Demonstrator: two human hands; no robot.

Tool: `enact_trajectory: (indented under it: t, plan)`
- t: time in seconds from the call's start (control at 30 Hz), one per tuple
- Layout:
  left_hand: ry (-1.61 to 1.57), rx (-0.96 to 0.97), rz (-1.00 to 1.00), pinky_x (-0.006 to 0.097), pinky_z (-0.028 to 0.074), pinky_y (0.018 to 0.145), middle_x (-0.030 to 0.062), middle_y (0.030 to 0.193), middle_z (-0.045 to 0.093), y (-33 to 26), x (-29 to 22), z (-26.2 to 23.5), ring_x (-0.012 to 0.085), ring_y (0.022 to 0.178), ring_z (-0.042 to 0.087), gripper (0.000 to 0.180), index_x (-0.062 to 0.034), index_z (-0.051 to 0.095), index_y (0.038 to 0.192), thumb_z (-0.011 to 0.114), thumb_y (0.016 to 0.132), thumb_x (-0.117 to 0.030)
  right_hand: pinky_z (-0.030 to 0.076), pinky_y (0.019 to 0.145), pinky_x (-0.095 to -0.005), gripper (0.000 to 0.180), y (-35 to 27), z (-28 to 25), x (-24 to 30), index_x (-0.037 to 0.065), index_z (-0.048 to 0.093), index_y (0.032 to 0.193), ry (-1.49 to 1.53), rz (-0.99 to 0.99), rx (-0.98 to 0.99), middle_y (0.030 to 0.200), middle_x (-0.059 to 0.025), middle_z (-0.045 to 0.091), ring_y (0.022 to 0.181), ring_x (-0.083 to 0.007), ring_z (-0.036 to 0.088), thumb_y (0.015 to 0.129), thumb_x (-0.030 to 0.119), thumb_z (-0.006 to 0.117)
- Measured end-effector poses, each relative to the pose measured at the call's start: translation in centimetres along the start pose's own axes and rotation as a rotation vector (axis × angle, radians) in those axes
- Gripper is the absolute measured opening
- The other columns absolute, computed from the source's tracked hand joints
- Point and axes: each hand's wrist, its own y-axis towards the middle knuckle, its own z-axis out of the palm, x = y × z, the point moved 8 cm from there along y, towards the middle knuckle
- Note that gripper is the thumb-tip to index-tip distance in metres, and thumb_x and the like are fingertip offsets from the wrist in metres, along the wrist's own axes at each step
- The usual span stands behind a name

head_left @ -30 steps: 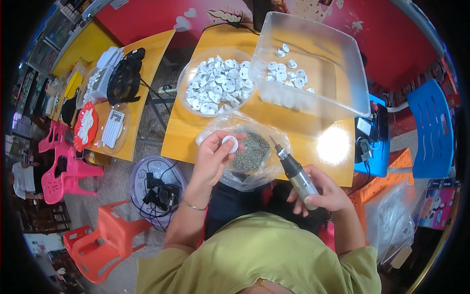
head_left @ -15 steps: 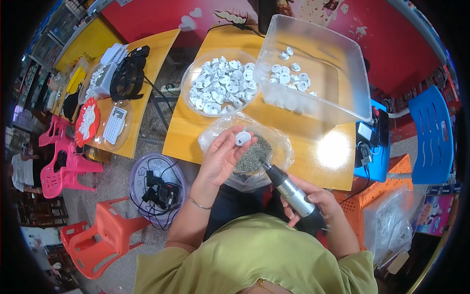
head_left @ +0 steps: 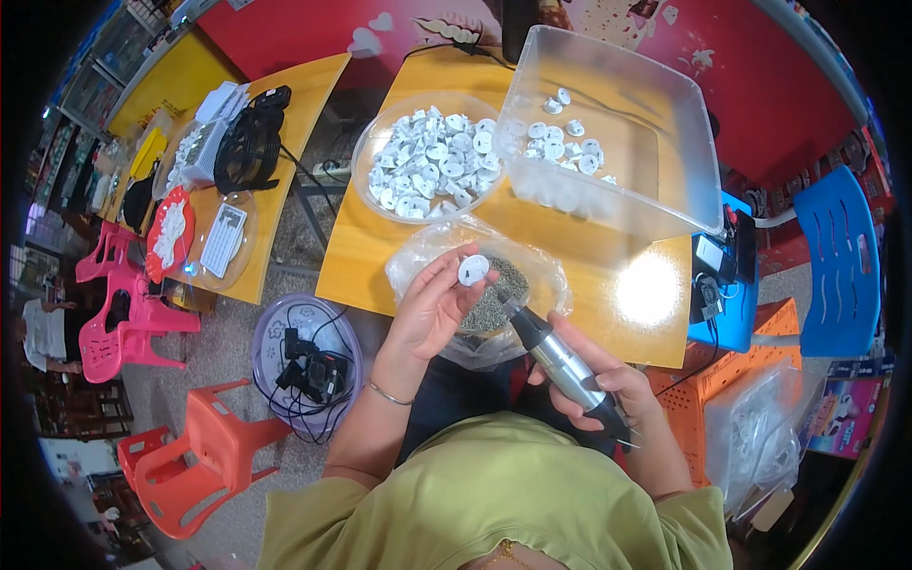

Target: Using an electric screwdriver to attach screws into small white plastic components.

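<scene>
Left hand (head_left: 432, 309) pinching small white disc (head_left: 473, 270) over bag of screws (head_left: 494, 294) at desk (head_left: 655, 294) near edge, right hand (head_left: 603, 385) closed around electric screwdriver (head_left: 560, 356).

Room, seen from above.
- Floor (head_left: 237, 313): grey, speckled, hard surface.
- Back wall (head_left: 313, 24): red, with pale heart and cartoon decoration.
- Yellow-topped wooden table (head_left: 589, 313) at centre, carrying a bright glare spot (head_left: 648, 294) from overhead light.
- Second yellow table (head_left: 304, 104) to the left, separated by a gap.
- 2 pink plastic chairs (head_left: 119, 323) at far left.
- Red-orange plastic chair (head_left: 195, 446) at lower left.
- Blue plastic chair (head_left: 841, 261) at right.
- Blue stool or small table (head_left: 731, 318) beside the central table.
- Orange plastic crate (head_left: 698, 389) at lower right.
- Shelving (head_left: 95, 66), upper left, dim and indistinct.
</scene>
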Motion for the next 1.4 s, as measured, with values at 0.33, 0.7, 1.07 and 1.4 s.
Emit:
enact_trajectory:
  t: [0.33, 0.7, 1.07, 1.4]
  plan:
    - [0.051, -0.017, -0.011, 0.02, 0.053, 0.075, 0.0156, 0.113, 0.057, -0.08, 0.12, -0.21, 0.0188, 0.096, 0.062, 0.035, 0.0016, 0.045, 0.127, 0.046, 0.096, -0.014, 0.045, 0.046, -0.0244, 0.091, 0.2, 0.45, -0.42, 0.014, -0.001, 0.147, -0.005, -0.049, 0.046, 0.132, -0.0297, 0.034, 0.073, -0.02, 0.052, 0.078, 0.024, 0.057]
    - [0.065, -0.019, -0.031, 0.02, 0.053, 0.074, 0.015, 0.112, 0.058, -0.09, 0.15, -0.05, 0.0171, 0.093, 0.062, 0.036, 0.0003, 0.045, 0.129, 0.046, 0.096, -0.015, 0.046, 0.048, -0.0247, 0.088, 0.25, 0.5, -0.97, 0.014, -0.002, 0.147, -0.022, -0.058, 0.052, 0.134, -0.0295, 0.032, 0.074, -0.0194, 0.052, 0.08, 0.022, 0.055]
    - [0.117, -0.04, -0.055, 0.017, 0.049, 0.069, 0.012, 0.11, 0.06, -0.3, 0.21, -0.07, 0.0167, 0.094, 0.061, 0.036, -0.001, 0.046, 0.129, 0.046, 0.097, -0.017, 0.046, 0.05, -0.0248, 0.083, 0.18, 0.55, -0.78, 0.014, -0.002, 0.147, -0.019, -0.084, 0.086, 0.134, -0.0285, 0.031, 0.076, -0.0195, 0.051, 0.083, 0.02, 0.052]
    - [0.126, -0.044, -0.065, 0.018, 0.048, 0.067, 0.0117, 0.11, 0.06, -0.39, 0.15, -0.03, 0.0166, 0.093, 0.061, 0.036, -0.0016, 0.046, 0.13, 0.045, 0.097, -0.016, 0.046, 0.049, -0.0249, 0.082, 0.08, 0.61, -0.92, 0.014, 0.001, 0.147, 0.006, -0.067, 0.059, 0.134, -0.0284, 0.032, 0.076, -0.0197, 0.051, 0.082, 0.018, 0.052]
